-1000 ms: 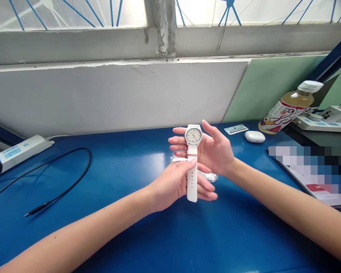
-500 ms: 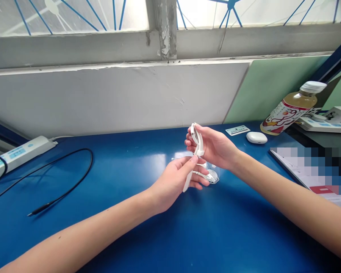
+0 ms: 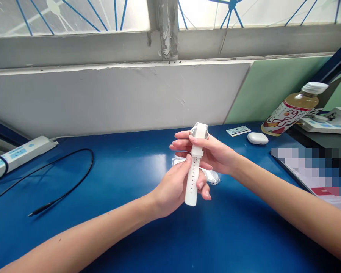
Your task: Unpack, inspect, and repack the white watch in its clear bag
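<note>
A smooth white watch is held above the glossy blue table — left hand pinching its perforated, round-ended strap, right hand clasping the case end — with shiny clear plastic beyond and a rounded white box farther right.

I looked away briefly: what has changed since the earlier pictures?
The watch has been turned over: its dial, visible before, is now hidden. The right hand, open beneath it then, now has its thumb over it; the left hand still holds the strap. The bottle, card and white case stayed put.
</note>
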The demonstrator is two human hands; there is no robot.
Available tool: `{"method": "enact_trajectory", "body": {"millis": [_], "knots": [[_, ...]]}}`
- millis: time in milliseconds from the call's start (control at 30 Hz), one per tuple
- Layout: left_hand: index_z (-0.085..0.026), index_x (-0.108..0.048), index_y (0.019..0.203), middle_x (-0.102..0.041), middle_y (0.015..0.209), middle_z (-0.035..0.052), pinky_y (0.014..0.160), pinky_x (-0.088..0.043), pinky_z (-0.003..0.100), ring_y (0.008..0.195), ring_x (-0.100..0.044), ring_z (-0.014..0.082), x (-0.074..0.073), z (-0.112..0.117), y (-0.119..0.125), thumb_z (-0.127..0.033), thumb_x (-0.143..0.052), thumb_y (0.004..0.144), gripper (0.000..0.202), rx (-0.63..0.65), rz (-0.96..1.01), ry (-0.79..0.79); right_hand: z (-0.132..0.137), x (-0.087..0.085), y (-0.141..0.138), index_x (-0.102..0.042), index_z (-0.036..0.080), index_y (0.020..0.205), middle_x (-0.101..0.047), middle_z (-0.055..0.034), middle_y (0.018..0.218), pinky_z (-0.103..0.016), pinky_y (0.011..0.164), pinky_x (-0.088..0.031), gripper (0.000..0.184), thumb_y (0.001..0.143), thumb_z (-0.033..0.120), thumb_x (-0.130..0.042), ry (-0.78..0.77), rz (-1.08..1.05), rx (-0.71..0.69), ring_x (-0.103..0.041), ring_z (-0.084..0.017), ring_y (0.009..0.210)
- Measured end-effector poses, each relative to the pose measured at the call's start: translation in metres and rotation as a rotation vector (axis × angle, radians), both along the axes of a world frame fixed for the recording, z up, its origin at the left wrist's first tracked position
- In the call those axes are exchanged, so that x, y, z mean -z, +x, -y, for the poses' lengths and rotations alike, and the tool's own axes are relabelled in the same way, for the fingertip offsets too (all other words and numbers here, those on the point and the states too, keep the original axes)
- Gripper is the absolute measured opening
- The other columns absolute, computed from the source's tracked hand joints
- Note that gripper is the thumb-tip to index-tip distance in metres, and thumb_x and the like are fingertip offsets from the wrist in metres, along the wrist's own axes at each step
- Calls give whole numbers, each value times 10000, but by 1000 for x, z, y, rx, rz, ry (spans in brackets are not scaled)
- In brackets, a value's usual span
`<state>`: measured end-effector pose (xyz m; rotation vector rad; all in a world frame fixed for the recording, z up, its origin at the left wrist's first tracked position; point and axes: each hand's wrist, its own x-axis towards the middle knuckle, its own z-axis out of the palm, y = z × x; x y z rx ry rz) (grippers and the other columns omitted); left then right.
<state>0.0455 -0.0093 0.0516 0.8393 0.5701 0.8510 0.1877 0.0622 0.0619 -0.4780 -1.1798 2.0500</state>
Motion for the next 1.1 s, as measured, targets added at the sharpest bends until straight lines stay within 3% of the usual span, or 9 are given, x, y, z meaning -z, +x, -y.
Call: {"method": "enact_trajectory", "body": {"millis": [233,433,567,633,700,767,867,1000,1100], "knots": [[-137,-643,1016,-684,808,72,819,-519,337,820,-678,206,11,0,-5,-464,-528,996,347,82,-219,166,0,-2,0,-698,198,1191,-717,-82,1269,-314,1047,-489,285,910,178,-651,51,-1,-42,-633,-192,1228],[-132,-647,1000,-709,866,103,832,-528,357,842,-695,225,13,-2,-3,-469,-564,973,348,96,-195,125,2,-5,-1,-687,205,1175,-755,-57,1115,-315,895,-589,279,899,182,-658,5,16,-44,-735,-178,975],[-135,-638,1067,-707,901,128,833,-508,381,876,-696,265,10,3,-5,-635,-522,931,532,169,-157,133,-4,-9,0,-683,203,1103,-737,-23,952,-221,578,-559,242,861,199,-696,-4,65,217,-673,-112,676],[-135,-625,1172,-702,1003,160,888,-488,401,981,-672,291,7,8,-7,-754,-407,910,707,254,-184,250,-9,-11,2,-679,197,1049,-682,8,822,-201,438,-438,199,870,284,-681,-35,46,368,-532,-74,516],[-149,-569,1307,-672,1153,182,969,-455,414,1115,-619,302,5,12,-9,-788,-334,906,791,292,-254,383,-12,-15,3,-675,187,1007,-617,13,750,-226,415,-385,245,902,394,-598,-74,6,426,-448,-83,479],[-159,-490,1403,-629,1261,190,1015,-433,427,1189,-582,307,4,14,-9,-778,-353,909,803,244,-307,420,-11,-19,4,-674,176,991,-594,-5,753,-254,458,-417,302,922,409,-495,-97,-31,421,-456,-107,511],[-135,-440,1432,-597,1321,211,1016,-441,462,1207,-585,336,4,9,-7,-758,-457,892,825,67,-286,311,-6,-26,4,-677,169,1012,-593,-13,794,-267,545,-478,275,924,321,-465,-72,-59,414,-502,-122,582],[-109,-515,1335,-601,1323,217,994,-475,471,1199,-603,345,2,-2,-5,-648,-555,916,684,-143,-217,200,1,-28,2,-692,209,1034,-580,20,776,-261,626,-529,221,891,371,-643,50,-15,393,-569,-122,653],[-128,-577,1256,-606,1329,184,955,-513,435,1177,-624,323,-5,-6,-4,-527,-633,921,525,-202,-195,198,6,-24,0,-710,223,995,-606,17,737,-271,650,-550,306,807,460,-757,185,71,389,-634,-151,732]]}}
